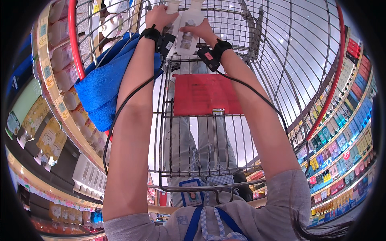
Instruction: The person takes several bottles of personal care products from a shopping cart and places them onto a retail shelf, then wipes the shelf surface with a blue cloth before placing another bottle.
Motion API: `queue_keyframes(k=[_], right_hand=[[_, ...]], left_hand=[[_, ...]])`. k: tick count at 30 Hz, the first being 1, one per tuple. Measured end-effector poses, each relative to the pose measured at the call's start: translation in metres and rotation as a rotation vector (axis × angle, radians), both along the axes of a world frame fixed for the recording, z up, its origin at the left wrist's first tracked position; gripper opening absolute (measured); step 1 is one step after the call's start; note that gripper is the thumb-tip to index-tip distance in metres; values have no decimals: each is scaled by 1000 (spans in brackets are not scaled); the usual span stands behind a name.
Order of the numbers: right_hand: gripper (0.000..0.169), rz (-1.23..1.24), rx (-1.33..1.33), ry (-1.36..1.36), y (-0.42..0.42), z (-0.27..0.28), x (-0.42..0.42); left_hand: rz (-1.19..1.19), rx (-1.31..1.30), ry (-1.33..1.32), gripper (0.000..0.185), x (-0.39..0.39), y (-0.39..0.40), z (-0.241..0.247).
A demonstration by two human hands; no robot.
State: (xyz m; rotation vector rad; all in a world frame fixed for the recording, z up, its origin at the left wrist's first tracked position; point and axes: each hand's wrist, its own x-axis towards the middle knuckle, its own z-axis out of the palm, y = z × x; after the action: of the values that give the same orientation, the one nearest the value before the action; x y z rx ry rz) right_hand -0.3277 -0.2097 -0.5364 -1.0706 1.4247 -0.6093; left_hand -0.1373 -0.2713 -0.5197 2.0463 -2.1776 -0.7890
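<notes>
At the top of the head view, my left hand (160, 18) is wrapped around a white plastic bottle (173, 6), partly hidden by the fingers. My right hand (203, 32) grips a second white plastic bottle (184, 41) with a label, its thumb lying across the front. The two bottles are side by side inside a wire shopping cart (229, 21). A blue cloth (104, 87) hangs over the cart's side next to my left forearm. Both wrists wear black straps with small cabled boxes.
A red plastic flap (202, 95) sits on the cart's wire child seat, between my forearms. Red-edged cart rails (334, 72) rise at the sides. Store shelves (48, 69) with bottles stand close at left; other stocked shelves (337, 150) are at right. Black cables (134, 90) run along my arms.
</notes>
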Motion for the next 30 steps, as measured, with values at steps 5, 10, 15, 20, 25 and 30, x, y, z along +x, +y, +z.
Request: queue_keyframes(k=[5, 10, 15, 20, 25, 30], right_hand=[[50, -94, 61, -62, 3, 17, -19], [49, -260, 66, -169, 11, -3, -35], [49, -423, 175, -183, 29, -16, -34], [53, -416, 65, -121, 39, 12, -54], [82, -202, -104, 320, 32, 75, -67], [91, -75, -183, 346, 14, 153, -93]], left_hand=[[-25, 137, 384, 90, 0, 24, -36], [-36, 274, 53, 95, -16, 38, -3], [-218, 200, -109, 88, -26, 43, 5], [-27, 229, 145, 74, -45, 53, 37], [69, 82, 256, 67, -59, 58, 85], [102, 47, 575, 69, -83, 44, 163]])
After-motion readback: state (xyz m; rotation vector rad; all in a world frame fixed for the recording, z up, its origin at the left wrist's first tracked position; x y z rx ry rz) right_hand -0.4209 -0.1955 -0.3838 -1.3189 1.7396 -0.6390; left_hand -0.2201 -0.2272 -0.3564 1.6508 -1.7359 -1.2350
